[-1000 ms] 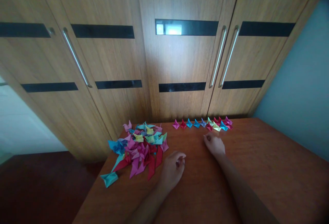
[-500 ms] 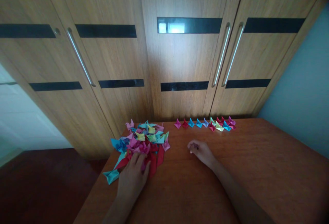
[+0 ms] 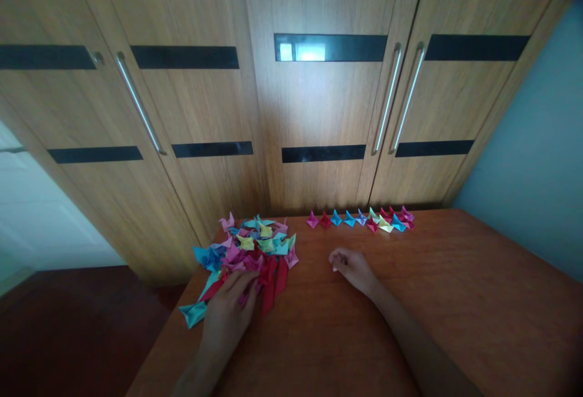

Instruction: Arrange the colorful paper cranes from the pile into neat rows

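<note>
My left hand [image 3: 226, 315] lies flat on the near edge of a heap of folded paper pieces [image 3: 248, 254] in pink, red, blue and yellow, its fingers stretched over red and pink ones. My right hand [image 3: 351, 268] rests on the wooden table [image 3: 455, 312] to the right of the heap, fingers curled loosely with nothing visible in them. A row of small folded paper pieces [image 3: 362, 220] stands along the table's far edge, beyond my right hand. One blue folded piece [image 3: 192, 314] lies apart at the heap's near left.
Tall wooden cupboard doors [image 3: 319, 111] with metal handles and black strips stand right behind the table. A pale blue wall [image 3: 542, 160] is at the right. The table's left edge drops to a dark red floor [image 3: 68, 330].
My left hand moved left from the bare table onto the heap and opened flat. My right hand pulled back from the row toward the table's middle.
</note>
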Available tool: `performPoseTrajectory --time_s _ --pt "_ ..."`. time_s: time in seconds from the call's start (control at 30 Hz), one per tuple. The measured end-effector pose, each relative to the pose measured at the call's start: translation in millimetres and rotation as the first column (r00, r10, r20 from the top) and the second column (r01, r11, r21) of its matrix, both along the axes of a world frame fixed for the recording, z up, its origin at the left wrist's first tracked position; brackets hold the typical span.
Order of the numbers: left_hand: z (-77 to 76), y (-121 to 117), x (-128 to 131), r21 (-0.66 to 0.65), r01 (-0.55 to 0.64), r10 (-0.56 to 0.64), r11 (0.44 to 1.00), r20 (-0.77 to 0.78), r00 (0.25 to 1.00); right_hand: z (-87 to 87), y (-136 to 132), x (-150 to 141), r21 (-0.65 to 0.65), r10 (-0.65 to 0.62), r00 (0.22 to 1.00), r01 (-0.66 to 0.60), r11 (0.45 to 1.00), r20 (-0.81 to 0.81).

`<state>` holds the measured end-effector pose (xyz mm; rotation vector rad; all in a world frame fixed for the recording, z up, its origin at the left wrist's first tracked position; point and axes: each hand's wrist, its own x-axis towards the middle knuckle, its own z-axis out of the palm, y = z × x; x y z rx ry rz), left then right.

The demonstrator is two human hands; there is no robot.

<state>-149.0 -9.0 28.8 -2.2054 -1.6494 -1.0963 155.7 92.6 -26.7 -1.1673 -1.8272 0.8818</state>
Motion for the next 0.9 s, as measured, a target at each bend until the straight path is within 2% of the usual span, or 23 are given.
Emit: performPoseTrajectory --time_s 0.2,0.3,0.5,0.63,0.73,0.83,0.9 --pt "24.8 26 39 -0.038 0.122 -0.114 0.992 0.182 0.977 1.6 2 3 -0.063 0.002 0.994 -0.009 0.998 -0.105" --pt "27.2 46 67 -0.08 0.225 -0.205 0.971 0.204 0.957 6.3 2 5 -0.108 0.0 0.982 -0.021 0.994 -0.189" --pt "14.3 78 119 -0.173 0.349 -0.326 0.921 0.151 0.933 25.8 -2 14 -0.071 -0.018 0.942 -0.007 0.997 -0.334" --pt "7.9 88 144 -0.189 0.403 -0.364 0.895 0.208 0.908 27.3 1 22 -0.034 -0.054 0.943 0.046 0.998 -0.33" --pt "2.8 95 156 -0.191 0.426 -0.344 0.884 0.35 0.871 24.6 5 28 0.001 -0.095 0.957 0.1 0.995 -0.276" --pt "-6.1 104 163 -0.203 0.432 -0.244 0.879 0.586 0.773 23.5 6 32 0.014 -0.138 0.958 0.146 0.989 -0.252" --pt "-13.7 110 166 -0.214 0.447 -0.198 0.869 0.678 0.708 23.6 6 34 0.016 -0.15 0.957 0.159 0.987 -0.249"
